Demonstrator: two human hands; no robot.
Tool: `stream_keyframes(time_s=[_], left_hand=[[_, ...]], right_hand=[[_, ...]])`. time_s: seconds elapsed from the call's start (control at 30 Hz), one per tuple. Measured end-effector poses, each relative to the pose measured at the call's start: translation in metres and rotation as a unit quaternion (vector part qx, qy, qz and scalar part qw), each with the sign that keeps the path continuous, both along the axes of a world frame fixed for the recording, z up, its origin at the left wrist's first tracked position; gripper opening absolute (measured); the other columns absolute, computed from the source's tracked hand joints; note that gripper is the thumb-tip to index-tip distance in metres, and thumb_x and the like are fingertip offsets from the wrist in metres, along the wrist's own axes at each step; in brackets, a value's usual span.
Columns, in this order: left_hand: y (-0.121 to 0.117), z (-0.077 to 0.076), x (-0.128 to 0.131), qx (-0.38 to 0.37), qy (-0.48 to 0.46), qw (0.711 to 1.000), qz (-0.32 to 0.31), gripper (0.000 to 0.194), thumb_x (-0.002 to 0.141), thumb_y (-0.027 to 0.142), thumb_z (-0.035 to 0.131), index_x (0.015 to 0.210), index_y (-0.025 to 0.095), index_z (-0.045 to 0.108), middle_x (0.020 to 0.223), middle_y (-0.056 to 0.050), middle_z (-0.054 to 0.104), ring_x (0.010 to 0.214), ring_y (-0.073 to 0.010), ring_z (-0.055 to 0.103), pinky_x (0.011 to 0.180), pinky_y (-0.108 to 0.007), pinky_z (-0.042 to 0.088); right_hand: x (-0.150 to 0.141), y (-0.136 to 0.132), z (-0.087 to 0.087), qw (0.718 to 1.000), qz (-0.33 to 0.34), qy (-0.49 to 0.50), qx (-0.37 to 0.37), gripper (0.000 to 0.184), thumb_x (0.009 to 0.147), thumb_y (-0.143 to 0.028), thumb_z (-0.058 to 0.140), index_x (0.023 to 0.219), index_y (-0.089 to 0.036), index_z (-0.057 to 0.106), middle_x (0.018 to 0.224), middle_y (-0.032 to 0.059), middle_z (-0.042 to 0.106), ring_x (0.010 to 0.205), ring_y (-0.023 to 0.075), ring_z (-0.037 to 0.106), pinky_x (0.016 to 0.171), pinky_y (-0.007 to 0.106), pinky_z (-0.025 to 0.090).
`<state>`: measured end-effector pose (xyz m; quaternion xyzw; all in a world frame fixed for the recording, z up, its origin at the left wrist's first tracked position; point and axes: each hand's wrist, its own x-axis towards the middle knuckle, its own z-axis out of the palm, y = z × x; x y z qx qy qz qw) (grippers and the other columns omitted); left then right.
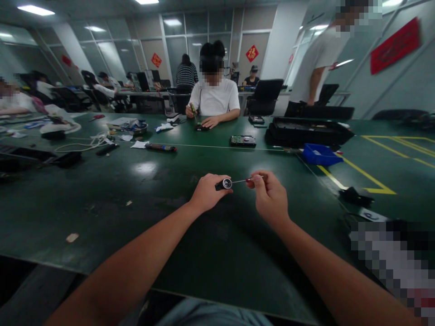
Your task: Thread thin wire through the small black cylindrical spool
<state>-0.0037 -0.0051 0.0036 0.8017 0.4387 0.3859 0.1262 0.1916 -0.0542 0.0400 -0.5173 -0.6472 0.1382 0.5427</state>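
My left hand [209,192] is closed on a small round black part with a silver rim [227,183], held between thumb and fingers above the green table [190,235]. The rim's open end faces me, and its inside is too small to make out. In my right hand [271,195] is a thin screwdriver [239,181] with a reddish handle, mostly hidden by the fingers. Its metal shaft points left, the tip at or very close to the rim; I cannot tell whether it touches.
Across the table a person in a white shirt [217,97] works with a yellow-and-black screwdriver. A circuit-board device [243,141], a black case [307,131] and a blue bin [321,154] lie ahead and right. A dark pen-like tool [161,147] and a white cable [86,142] lie left.
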Motion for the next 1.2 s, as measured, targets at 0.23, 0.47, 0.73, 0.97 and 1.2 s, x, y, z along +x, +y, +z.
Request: stream_keyframes(time_s=[0.23,0.47,0.73,0.97,1.2], left_hand=[[0.001,-0.001,-0.001,0.0,0.007,1.0,0.003,0.039,0.081,0.037,0.081,0.116,0.026,0.072,0.108,-0.002,0.076,0.1,-0.0239,0.065,0.089,-0.038,0.048],[0.002,-0.002,-0.001,0.008,0.004,1.0,-0.005,0.037,0.081,0.036,0.081,0.115,0.025,0.072,0.107,-0.002,0.076,0.098,-0.0233,0.065,0.089,-0.038,0.048],[0.002,-0.002,-0.001,-0.004,0.014,1.0,0.0,0.036,0.082,0.037,0.079,0.116,0.026,0.072,0.106,-0.001,0.076,0.099,-0.0233,0.065,0.088,-0.037,0.048],[0.001,-0.001,-0.001,0.0,0.004,1.0,0.003,0.037,0.081,0.035,0.08,0.116,0.026,0.072,0.106,-0.002,0.076,0.098,-0.0233,0.064,0.087,-0.038,0.048],[0.0,0.0,-0.001,-0.006,-0.011,1.0,0.009,0.038,0.081,0.028,0.081,0.117,0.025,0.072,0.113,-0.002,0.076,0.103,-0.0232,0.064,0.092,-0.039,0.049]], right_hand=[[0.005,0.002,0.004,0.987,-0.078,-0.132,0.039,0.045,0.089,-0.053,0.062,0.057,-0.024,0.051,0.048,-0.0038,0.051,0.044,0.0126,0.047,0.052,0.029,0.034],[0.002,-0.003,0.0,0.984,-0.055,-0.157,0.058,0.041,0.089,-0.053,0.063,0.062,-0.024,0.053,0.051,-0.0032,0.054,0.046,0.0126,0.049,0.052,0.028,0.037],[0.002,-0.007,0.004,0.979,0.076,-0.174,0.072,0.014,0.094,-0.03,0.052,0.1,-0.023,0.063,0.086,0.0054,0.071,0.076,0.0207,0.067,0.072,0.035,0.051],[-0.001,-0.007,0.001,0.996,0.029,-0.077,0.022,0.022,0.098,-0.036,0.05,0.11,-0.022,0.062,0.089,0.0064,0.073,0.075,0.021,0.068,0.068,0.035,0.05],[-0.002,0.01,-0.011,0.986,0.047,0.152,-0.039,0.025,0.095,-0.044,0.055,0.096,-0.021,0.065,0.083,0.0046,0.071,0.076,0.0192,0.068,0.075,0.038,0.055]])
